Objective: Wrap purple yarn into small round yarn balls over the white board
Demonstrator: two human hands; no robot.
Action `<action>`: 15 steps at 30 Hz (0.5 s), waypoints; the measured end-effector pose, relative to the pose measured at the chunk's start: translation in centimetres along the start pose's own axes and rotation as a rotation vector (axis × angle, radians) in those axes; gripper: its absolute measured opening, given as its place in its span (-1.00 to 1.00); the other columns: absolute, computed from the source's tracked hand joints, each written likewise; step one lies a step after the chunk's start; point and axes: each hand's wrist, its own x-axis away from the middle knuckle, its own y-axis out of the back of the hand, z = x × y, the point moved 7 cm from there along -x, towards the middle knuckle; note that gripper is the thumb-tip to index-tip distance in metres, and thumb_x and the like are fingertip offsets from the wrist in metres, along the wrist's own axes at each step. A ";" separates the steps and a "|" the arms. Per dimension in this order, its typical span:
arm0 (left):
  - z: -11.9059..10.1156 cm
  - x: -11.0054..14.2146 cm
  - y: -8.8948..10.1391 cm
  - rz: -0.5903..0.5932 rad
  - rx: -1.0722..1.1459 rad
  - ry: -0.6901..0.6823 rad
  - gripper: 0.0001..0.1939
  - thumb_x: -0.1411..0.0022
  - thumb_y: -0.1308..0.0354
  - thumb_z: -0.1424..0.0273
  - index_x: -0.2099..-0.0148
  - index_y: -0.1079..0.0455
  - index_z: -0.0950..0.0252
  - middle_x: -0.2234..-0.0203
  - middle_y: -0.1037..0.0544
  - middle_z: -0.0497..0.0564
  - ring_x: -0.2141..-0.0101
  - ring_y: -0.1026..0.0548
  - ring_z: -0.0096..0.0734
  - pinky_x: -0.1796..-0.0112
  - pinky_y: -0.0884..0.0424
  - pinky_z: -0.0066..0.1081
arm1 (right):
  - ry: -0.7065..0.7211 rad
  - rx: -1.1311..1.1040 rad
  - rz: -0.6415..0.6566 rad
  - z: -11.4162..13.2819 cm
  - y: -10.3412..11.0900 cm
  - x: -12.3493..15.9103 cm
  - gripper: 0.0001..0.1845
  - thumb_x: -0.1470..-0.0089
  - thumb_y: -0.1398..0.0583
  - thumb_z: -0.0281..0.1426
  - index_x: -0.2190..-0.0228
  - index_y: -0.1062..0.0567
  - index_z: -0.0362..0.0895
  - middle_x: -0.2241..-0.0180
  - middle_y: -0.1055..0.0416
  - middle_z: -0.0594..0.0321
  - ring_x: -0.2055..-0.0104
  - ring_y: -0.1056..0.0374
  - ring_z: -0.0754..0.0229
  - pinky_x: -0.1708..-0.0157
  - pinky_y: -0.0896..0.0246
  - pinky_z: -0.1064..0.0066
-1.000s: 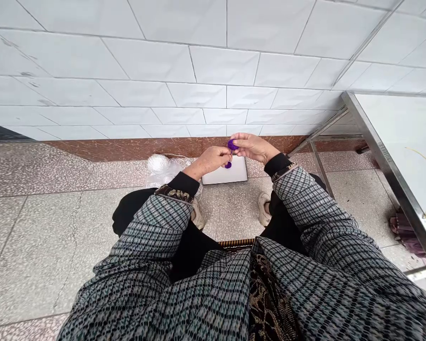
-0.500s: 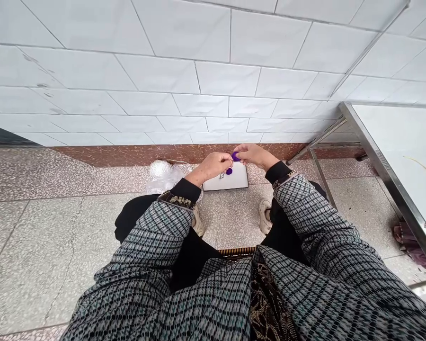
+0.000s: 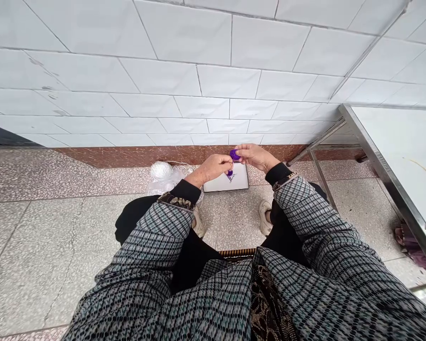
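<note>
My left hand (image 3: 215, 167) and my right hand (image 3: 253, 157) meet out in front of my knees, fingers pinched together. Between them is a small purple piece (image 3: 234, 154), held at the fingertips of my right hand. A second bit of purple (image 3: 229, 173) hangs just below my left fingertips. Whether the two purple bits are joined I cannot tell. Both hands hover above a white flat box (image 3: 230, 182) lying on the floor by the wall.
A white clump of thread in a clear bag (image 3: 162, 173) lies on the floor left of the box. A steel-framed table (image 3: 386, 166) stands at the right, with a dark cloth (image 3: 410, 239) under it. A white tiled wall (image 3: 199, 80) is ahead.
The view has tipped slightly, so hands sit lower in the picture. The hands stay together at the purple piece with small finger movements.
</note>
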 end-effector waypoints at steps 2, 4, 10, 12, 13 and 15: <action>0.2 -0.1 -0.4 0.052 0.045 0.018 -0.83 -0.18 -0.09 0.46 0.46 -0.41 0.27 0.56 -0.52 -0.06 0.46 -0.50 -0.43 0.25 -0.41 -0.41 | 0.031 -0.044 0.069 0.5 -0.2 0.3 -0.83 -0.19 -0.32 -0.66 0.34 -0.51 -0.18 0.54 -0.47 0.36 0.55 -0.32 0.41 0.51 -0.31 0.63; 0.8 -0.1 -0.6 0.080 0.042 0.062 -0.84 -0.20 -0.11 0.45 0.43 -0.44 0.28 0.57 -0.51 -0.06 0.48 -0.49 -0.44 0.29 -0.39 -0.41 | 0.034 0.006 0.199 0.8 -0.7 0.8 -0.87 -0.16 -0.34 -0.63 0.33 -0.54 -0.19 0.51 -0.51 0.35 0.54 -0.35 0.41 0.48 -0.35 0.61; 1.0 -0.2 0.4 -0.036 -0.024 0.074 -0.82 -0.19 -0.11 0.43 0.47 -0.43 0.27 0.62 -0.47 -0.09 0.52 -0.41 -0.47 0.40 -0.28 -0.45 | -0.028 0.435 0.343 -1.0 -1.4 0.8 -0.86 -0.03 -0.42 -0.64 0.43 -0.64 -0.20 0.54 -0.53 0.31 0.54 -0.36 0.39 0.55 -0.33 0.60; 0.9 -0.2 0.4 -0.050 -0.005 0.088 -0.83 -0.18 -0.10 0.43 0.45 -0.44 0.27 0.63 -0.46 -0.10 0.54 -0.38 -0.47 0.41 -0.27 -0.45 | -0.033 0.473 0.219 -1.3 -1.0 0.2 -0.80 -0.02 -0.42 -0.68 0.49 -0.61 -0.19 0.58 -0.50 0.31 0.57 -0.32 0.40 0.60 -0.28 0.61; 0.7 -0.1 0.4 -0.055 -0.002 0.087 -0.83 -0.19 -0.10 0.43 0.45 -0.44 0.27 0.63 -0.46 -0.10 0.55 -0.38 -0.47 0.41 -0.27 -0.45 | -0.026 0.449 0.137 -1.2 -0.7 -0.1 -0.77 -0.03 -0.41 -0.69 0.51 -0.58 -0.19 0.59 -0.49 0.31 0.59 -0.29 0.41 0.62 -0.25 0.62; 0.3 0.0 0.4 -0.069 0.000 0.065 -0.82 -0.21 -0.09 0.43 0.44 -0.43 0.27 0.62 -0.46 -0.10 0.55 -0.37 -0.47 0.41 -0.27 -0.45 | -0.013 0.312 -0.007 -0.9 -0.1 -0.4 -0.75 -0.10 -0.37 -0.71 0.50 -0.56 -0.19 0.59 -0.49 0.31 0.60 -0.28 0.42 0.63 -0.24 0.64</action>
